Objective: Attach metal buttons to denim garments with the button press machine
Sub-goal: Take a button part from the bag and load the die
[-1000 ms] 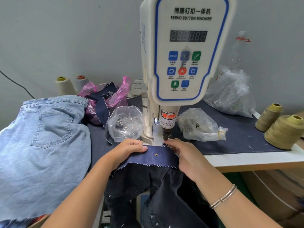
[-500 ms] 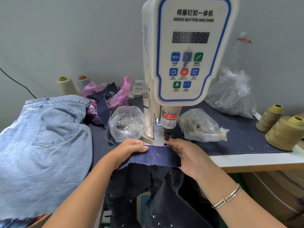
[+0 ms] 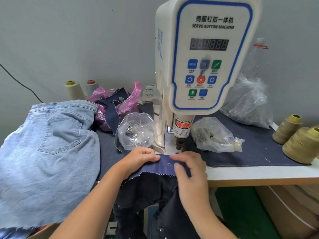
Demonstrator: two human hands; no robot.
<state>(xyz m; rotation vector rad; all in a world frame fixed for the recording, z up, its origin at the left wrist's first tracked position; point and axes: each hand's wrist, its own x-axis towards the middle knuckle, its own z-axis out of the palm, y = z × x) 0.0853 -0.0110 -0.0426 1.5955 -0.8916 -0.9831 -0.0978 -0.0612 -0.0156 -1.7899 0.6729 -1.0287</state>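
Note:
A white servo button machine (image 3: 203, 56) stands at the table's middle, its dark press head (image 3: 179, 144) pointing down. Just in front of the head lies a dark blue denim strip (image 3: 164, 169) with one small metal button (image 3: 168, 164) set in it; darker denim hangs below the table edge. My left hand (image 3: 139, 159) pinches the strip's left end with curled fingers. My right hand (image 3: 189, 171) grips the strip's right end, thumb on top beside the button, fingertips close under the press head.
Light blue jeans (image 3: 48, 152) cover the table's left. A clear bag of metal buttons (image 3: 136, 131) sits left of the machine, another clear bag (image 3: 214, 137) right of it. Olive thread cones (image 3: 300, 144) stand at the far right, a pink bag (image 3: 117, 100) with scraps behind.
My right hand has slid left along the strip and its thumb now lies on the cloth near the button. The left hand stays put.

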